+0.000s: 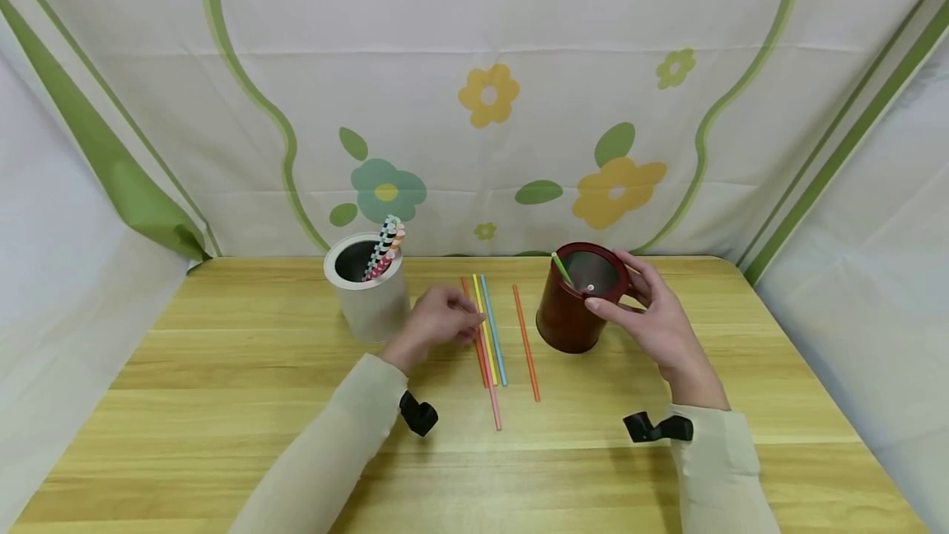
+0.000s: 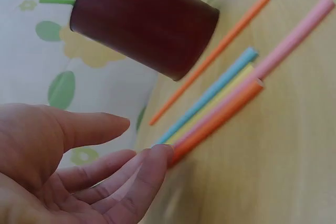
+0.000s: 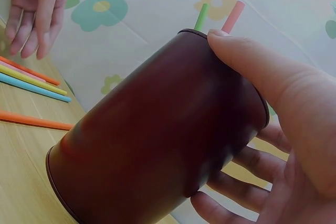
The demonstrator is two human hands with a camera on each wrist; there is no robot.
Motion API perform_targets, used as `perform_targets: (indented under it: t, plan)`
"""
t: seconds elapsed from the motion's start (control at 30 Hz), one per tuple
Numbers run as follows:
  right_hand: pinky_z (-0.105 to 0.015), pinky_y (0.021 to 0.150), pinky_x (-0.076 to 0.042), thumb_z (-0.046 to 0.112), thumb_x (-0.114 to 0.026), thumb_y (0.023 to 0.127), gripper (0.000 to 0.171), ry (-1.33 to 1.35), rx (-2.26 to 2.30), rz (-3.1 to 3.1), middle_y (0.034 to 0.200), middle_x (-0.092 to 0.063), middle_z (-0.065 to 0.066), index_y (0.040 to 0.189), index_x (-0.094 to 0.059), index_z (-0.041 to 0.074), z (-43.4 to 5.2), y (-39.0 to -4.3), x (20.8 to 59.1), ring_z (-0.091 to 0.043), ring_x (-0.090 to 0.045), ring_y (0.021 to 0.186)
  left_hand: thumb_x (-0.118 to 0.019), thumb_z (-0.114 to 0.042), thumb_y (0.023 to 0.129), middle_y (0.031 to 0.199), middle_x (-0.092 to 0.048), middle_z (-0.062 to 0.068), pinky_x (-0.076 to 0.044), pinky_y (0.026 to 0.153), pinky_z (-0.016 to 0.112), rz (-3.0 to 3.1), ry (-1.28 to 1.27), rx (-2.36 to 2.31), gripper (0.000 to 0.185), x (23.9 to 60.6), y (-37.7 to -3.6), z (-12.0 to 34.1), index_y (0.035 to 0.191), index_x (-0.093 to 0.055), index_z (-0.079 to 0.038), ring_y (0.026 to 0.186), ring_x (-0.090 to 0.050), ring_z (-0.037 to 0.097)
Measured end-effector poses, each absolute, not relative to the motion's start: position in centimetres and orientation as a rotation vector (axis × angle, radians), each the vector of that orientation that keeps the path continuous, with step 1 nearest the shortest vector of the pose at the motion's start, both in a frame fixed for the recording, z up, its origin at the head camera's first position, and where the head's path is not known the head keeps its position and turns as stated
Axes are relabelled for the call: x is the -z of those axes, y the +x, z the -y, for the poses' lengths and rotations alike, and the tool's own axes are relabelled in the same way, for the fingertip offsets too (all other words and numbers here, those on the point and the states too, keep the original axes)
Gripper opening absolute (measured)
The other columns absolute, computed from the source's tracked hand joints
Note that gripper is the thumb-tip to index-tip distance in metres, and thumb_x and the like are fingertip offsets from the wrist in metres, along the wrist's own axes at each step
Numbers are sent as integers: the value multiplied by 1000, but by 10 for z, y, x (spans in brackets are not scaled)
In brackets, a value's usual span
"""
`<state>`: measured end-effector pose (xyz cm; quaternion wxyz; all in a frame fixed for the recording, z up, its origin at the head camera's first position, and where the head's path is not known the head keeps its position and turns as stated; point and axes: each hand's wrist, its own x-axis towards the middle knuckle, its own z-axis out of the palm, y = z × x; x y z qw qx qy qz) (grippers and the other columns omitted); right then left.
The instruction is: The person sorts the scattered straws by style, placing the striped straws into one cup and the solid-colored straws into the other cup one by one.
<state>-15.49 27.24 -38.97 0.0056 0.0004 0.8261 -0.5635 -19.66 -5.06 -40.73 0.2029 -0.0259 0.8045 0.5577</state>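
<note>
Floral cloth hangs behind and beside a wooden bench [image 1: 222,402] in the head view. On it stand two cups: a white cup [image 1: 368,287] with a bundle of patterned straws [image 1: 385,247], too tightly packed to count, and a dark red cup [image 1: 577,297] with a green straw [image 1: 561,267] and what seems a second, pale straw end inside. Between the cups lie five loose straws [image 1: 493,336]: two orange, one yellow, one blue, one pink. The sorting looks barely begun, judging by two in the red cup and five left on the wood. The left hand [image 1: 439,321] rests its relaxed fingers on the loose straws; the right hand [image 1: 652,316] curls round the red cup.

From the left wrist, the fingers lie straight, their tips touching the ends of the grouped straws, holding none; one orange straw lies apart beside the cup.

From the right wrist, thumb and fingers clasp the cup's wall, and a green and a pink straw stick out of its rim.
</note>
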Motion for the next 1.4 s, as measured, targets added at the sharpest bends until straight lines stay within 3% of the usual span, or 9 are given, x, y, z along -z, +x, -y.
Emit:
perform_targets:
  t: [0.27, 0.67, 1.0, 1.23, 1.4]
  plan:
    - [-14, 92, -55, 34, -82, 98, 89, -2, 1768, -2577, 168, -47, -9, 170, -30, 36, -272, -155, 391, -20, -50, 140, -79, -11, 98, 96, -77, 18, -67, 71, 31, -2255, -159, -1610, 20, 425, -196, 50, 109, -69, 2, 73, -73, 18]
    - [-13, 91, -54, 34, -82, 98, 91, 12, 1769, -2575, 169, -46, -10, 171, -28, 35, -273, -154, 392, -20, -49, 142, -88, -16, 90, 66, -66, 5, -55, 50, 21, -2365, -287, -1518, 26, 430, -202, 35, 86, -64, -6, 54, -60, 13]
    - [-14, 91, -54, 33, -82, 98, 90, 2, 1767, -2581, 169, -46, -10, 171, -29, 34, -271, -154, 391, -19, -49, 141, -89, -17, 90, 66, -64, 4, -56, 50, 21, -2456, -349, -1356, 24, 427, -205, 29, 87, -68, -5, 52, -58, 13]
    - [-14, 91, -55, 33, -82, 98, 90, 9, 1778, -2578, 169, -46, -9, 170, -29, 35, -270, -155, 391, -18, -50, 139, -86, -13, 91, 55, -62, 3, -53, 46, 20, -2476, -287, -1259, 23, 427, -210, 24, 74, -75, -1, 46, -60, 13]
    - [-14, 92, -55, 32, -82, 98, 89, 8, 1788, -2579, 169, -46, -9, 170, -30, 34, -270, -155, 390, -19, -50, 139, -83, -9, 92, 57, -67, 5, -55, 46, 21, -2484, -297, -1258, 25, 426, -210, 19, 70, -74, -1, 46, -61, 12]
